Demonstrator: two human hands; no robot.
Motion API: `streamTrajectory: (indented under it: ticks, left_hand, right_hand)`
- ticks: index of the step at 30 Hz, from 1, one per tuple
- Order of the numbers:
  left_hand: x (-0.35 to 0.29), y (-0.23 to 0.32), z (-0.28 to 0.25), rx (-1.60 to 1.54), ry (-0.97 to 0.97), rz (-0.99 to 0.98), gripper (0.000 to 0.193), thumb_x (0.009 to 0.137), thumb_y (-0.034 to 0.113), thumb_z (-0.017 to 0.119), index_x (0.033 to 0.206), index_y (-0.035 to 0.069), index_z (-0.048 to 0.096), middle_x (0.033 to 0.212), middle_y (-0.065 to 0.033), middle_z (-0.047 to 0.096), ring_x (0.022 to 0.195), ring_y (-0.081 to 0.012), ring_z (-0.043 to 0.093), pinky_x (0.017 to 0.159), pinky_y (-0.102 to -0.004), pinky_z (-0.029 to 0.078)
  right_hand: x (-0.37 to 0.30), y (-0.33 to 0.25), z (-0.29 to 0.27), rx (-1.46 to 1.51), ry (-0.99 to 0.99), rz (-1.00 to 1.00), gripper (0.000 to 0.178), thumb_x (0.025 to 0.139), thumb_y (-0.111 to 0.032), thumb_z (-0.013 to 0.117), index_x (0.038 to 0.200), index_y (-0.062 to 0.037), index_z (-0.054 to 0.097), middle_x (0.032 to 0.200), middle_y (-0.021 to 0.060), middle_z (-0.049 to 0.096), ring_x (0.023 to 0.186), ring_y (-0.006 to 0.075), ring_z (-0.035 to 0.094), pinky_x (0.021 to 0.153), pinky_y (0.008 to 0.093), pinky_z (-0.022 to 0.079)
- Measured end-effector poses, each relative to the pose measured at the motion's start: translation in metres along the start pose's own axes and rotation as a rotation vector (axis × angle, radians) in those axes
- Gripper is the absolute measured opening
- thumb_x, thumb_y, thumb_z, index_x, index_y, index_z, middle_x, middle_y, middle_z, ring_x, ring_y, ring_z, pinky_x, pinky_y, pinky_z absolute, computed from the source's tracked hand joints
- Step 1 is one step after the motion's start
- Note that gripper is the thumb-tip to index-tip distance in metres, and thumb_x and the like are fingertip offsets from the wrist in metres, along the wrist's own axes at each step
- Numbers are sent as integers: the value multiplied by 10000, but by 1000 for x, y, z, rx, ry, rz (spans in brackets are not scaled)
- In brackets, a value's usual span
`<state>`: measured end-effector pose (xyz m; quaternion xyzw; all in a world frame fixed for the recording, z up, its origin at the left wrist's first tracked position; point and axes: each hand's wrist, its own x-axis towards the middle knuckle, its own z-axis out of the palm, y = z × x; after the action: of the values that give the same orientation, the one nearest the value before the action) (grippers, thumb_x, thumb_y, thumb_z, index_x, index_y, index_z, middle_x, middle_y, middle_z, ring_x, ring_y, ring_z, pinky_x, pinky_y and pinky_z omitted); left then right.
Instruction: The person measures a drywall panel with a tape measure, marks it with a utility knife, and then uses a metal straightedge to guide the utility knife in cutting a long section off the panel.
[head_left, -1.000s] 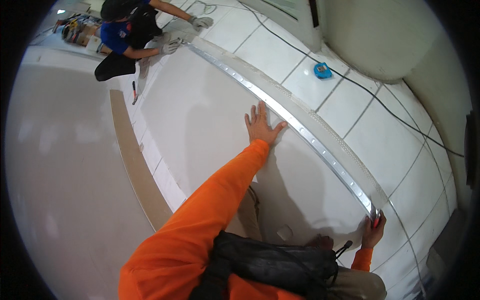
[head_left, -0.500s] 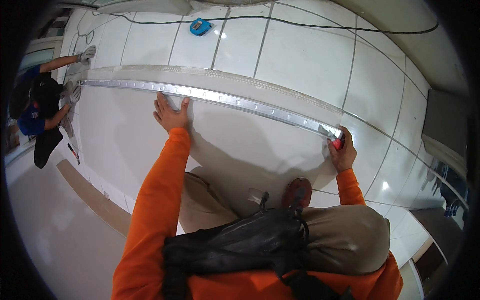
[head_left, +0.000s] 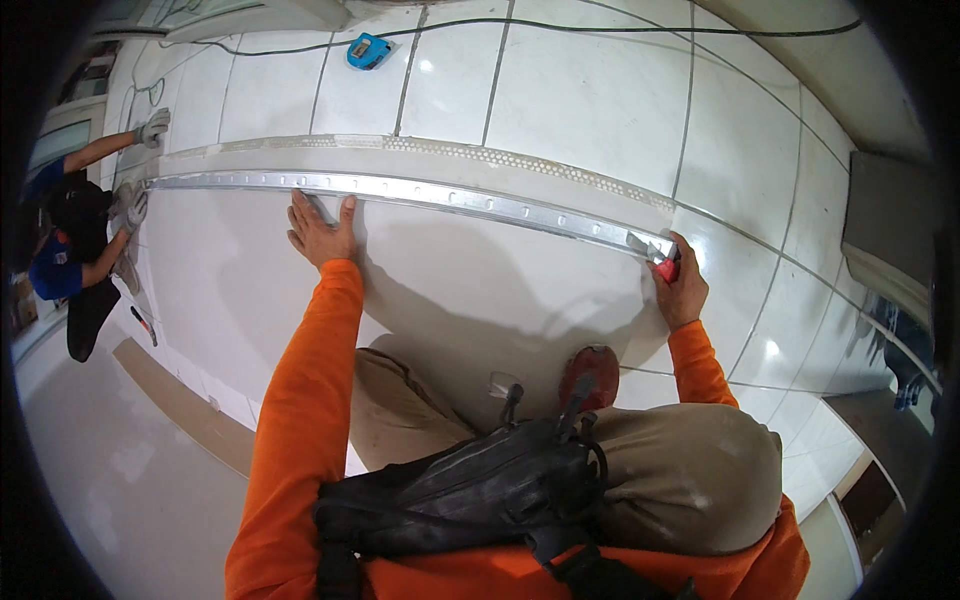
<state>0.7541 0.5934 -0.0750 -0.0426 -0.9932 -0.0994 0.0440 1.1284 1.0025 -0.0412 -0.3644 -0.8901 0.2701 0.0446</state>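
Observation:
A long silver metal channel (head_left: 430, 193) with a row of small holes lies across a large pale board (head_left: 480, 265). My left hand (head_left: 322, 232) rests on the board with fingers spread, its fingertips against the channel's near edge. At the right end of the channel, my right hand (head_left: 683, 290) is closed around a red cutter knife (head_left: 667, 268). The knife's grey blade end lies over the channel, and my fingers partly hide its handle. Along the board's far edge runs a perforated strip (head_left: 520, 165).
A co-worker (head_left: 75, 225) crouches at the far left, one gloved hand (head_left: 130, 203) at the channel's left end. On the white floor tiles (head_left: 590, 95) lie a blue tape measure (head_left: 368, 51) and a black cable (head_left: 560, 24). A brown strip (head_left: 185, 410) lies at the left.
The view has shifted slightly, so the scene sits a little further left. Both my hands keep their places along the channel, and the knife stays in my right hand.

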Motion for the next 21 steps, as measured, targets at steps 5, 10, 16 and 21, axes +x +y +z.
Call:
streamTrajectory:
  ticks: [5, 10, 16, 21]
  left_hand:
    - [0, 0, -2, 5, -13, -2, 1090, 791, 803, 488, 1562, 104, 163, 1608, -60, 237, 1492, -263, 162, 1202, -494, 72]
    - [0, -4, 3, 9, -2, 7, 1038, 814, 758, 513, 1551, 94, 208, 1602, -70, 248, 1487, -275, 171, 1201, -499, 73]
    - [1, -5, 11, -112, 41, 39, 958, 832, 656, 595, 1536, 103, 255, 1558, -111, 332, 1465, -264, 230, 1198, -493, 100]
    - [0, -3, 7, -28, 62, 6, 942, 837, 648, 597, 1542, 130, 245, 1565, -79, 330, 1462, -265, 241, 1198, -482, 109]
  right_hand:
    - [1, -2, -1, -14, 3, 6, 641, 771, -244, 801, 1334, -157, 507, 1120, 89, 641, 902, 304, 672, 734, 371, 554]
    - [0, -5, -2, 93, -13, 111, 641, 771, -236, 805, 1336, -151, 513, 1115, 84, 644, 898, 273, 679, 763, 366, 557]
    - [0, 1, -6, 185, 9, 113, 671, 760, -223, 824, 1339, -115, 504, 1042, 96, 632, 866, 243, 650, 778, 341, 552]
    - [0, 4, -10, 525, -64, 199, 499, 832, -200, 782, 1259, -38, 581, 1025, 70, 651, 896, 151, 610, 796, 298, 526]
